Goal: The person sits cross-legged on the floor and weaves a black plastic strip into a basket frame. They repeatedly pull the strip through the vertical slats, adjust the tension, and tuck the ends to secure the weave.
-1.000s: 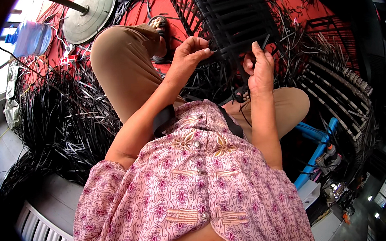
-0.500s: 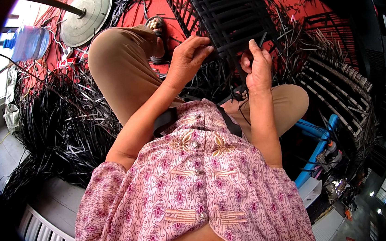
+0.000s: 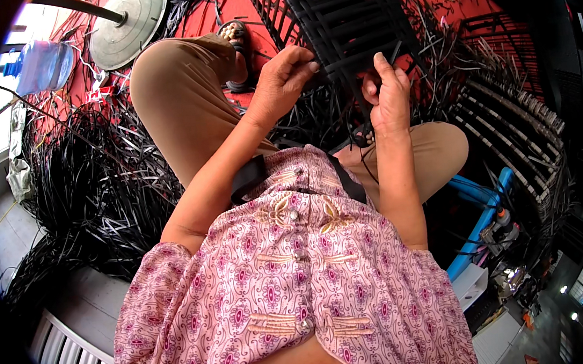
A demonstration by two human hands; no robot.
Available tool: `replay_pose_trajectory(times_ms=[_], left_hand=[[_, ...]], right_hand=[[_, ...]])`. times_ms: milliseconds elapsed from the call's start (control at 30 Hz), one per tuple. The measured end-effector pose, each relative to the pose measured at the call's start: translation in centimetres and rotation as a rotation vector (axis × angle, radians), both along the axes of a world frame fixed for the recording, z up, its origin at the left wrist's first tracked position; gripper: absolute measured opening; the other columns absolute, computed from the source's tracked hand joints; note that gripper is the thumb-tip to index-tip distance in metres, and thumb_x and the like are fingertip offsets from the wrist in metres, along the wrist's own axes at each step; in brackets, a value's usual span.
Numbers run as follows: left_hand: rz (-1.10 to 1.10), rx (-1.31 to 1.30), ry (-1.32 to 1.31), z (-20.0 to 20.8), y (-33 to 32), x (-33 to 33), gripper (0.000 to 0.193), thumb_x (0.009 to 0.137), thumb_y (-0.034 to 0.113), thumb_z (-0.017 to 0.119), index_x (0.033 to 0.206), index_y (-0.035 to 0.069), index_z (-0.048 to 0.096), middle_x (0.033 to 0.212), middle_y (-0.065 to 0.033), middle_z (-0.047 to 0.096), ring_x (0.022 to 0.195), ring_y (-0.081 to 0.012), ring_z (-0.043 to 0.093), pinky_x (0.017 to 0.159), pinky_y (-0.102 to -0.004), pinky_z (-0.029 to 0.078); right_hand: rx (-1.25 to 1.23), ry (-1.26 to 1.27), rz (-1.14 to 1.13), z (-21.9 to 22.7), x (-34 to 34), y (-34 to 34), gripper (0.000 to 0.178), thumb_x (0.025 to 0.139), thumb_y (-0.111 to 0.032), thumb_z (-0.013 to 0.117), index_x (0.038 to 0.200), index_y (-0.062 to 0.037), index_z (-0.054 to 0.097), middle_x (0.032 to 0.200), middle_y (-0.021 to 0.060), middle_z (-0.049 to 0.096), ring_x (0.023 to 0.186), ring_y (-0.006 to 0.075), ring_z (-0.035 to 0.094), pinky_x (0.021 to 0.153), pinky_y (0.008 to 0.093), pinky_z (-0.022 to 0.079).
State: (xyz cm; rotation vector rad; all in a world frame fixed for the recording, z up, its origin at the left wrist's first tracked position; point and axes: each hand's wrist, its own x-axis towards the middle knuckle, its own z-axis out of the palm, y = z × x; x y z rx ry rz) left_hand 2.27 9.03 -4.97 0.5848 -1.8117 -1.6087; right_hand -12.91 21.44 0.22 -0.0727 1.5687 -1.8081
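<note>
1. Woven panel [image 3: 346, 19]: far centre, beyond the hands. It is probably fairly light, with stiff rails and bands that give a little; the outer rails offer the surest hold.
2. Left hand [image 3: 286, 78]: apart from the right, fingers bunched beside the panel's near left corner (whether they grip a strip cannot be told).
3. Right hand [image 3: 389, 99]: thumb raised, fingers curled, just near of the panel; its grip is unclear.
4. Black strips [image 3: 99, 190]: heaped left, likely pliant and slick; others tangle beneath the panel, apt to snag.
5. Left knee [image 3: 162, 82]: limits room leftward. Blue frame [image 3: 472, 238]: near right.
</note>
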Motion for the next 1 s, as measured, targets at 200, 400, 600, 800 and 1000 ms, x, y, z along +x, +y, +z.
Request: replay_pose_trajectory(times_ms=[200,400,600,800,1000], left_hand=[[-0.042,0.200,0.055,-1.2,-0.2,-0.1,0.011,0.089,0.006,0.066,0.095,0.001,0.059,0.083,0.0004,0.056,0.077,-0.0069,0.051,0.071,-0.0220,0.044],[0.072,0.309,0.130,-0.1,0.4,0.2,0.012,0.091,0.006,0.066,0.099,0.002,0.059,0.086,0.0021,0.057,0.079,-0.0037,0.053,0.070,-0.0189,0.044],[0.278,0.211,0.140,2.4,2.1,2.5,0.020,0.095,0.005,0.058,0.114,0.005,0.054,0.089,0.0003,0.056,0.076,-0.0059,0.053,0.069,-0.0201,0.046],[0.383,0.855,-0.025,-2.1,3.6,5.6,0.020,0.094,0.013,0.057,0.112,0.004,0.055,0.093,-0.0024,0.059,0.075,-0.0092,0.056,0.063,-0.0239,0.047],[0.160,1.060,-0.354,-5.2,4.7,6.0,0.055,0.088,0.012,0.063,0.138,-0.001,0.042,0.089,-0.0060,0.063,0.072,-0.0143,0.061,0.060,-0.0263,0.047]], right_hand=[[0.002,-0.008,-0.003,0.2,0.0,-0.3,0.018,0.089,-0.021,0.068,0.082,-0.0096,0.055,0.066,-0.0034,0.051,0.046,0.0058,0.040,0.039,0.0197,0.026],[0.003,-0.014,-0.008,0.3,0.0,-0.2,0.017,0.089,-0.021,0.067,0.083,-0.0097,0.056,0.067,-0.0032,0.052,0.046,0.0058,0.040,0.039,0.0193,0.026],[-0.036,-0.018,-0.021,-0.2,-0.1,-0.2,0.019,0.089,-0.022,0.069,0.082,-0.0106,0.056,0.067,-0.0008,0.056,0.046,0.0058,0.042,0.037,0.0183,0.023],[-0.026,-0.009,-0.011,-0.5,-0.2,0.0,0.020,0.089,-0.020,0.068,0.080,-0.0104,0.053,0.068,0.0000,0.055,0.048,0.0071,0.044,0.039,0.0189,0.026],[0.008,0.039,0.018,-0.1,0.0,-0.2,0.026,0.091,-0.021,0.067,0.077,-0.0117,0.047,0.064,-0.0019,0.048,0.048,0.0074,0.042,0.038,0.0207,0.023]])
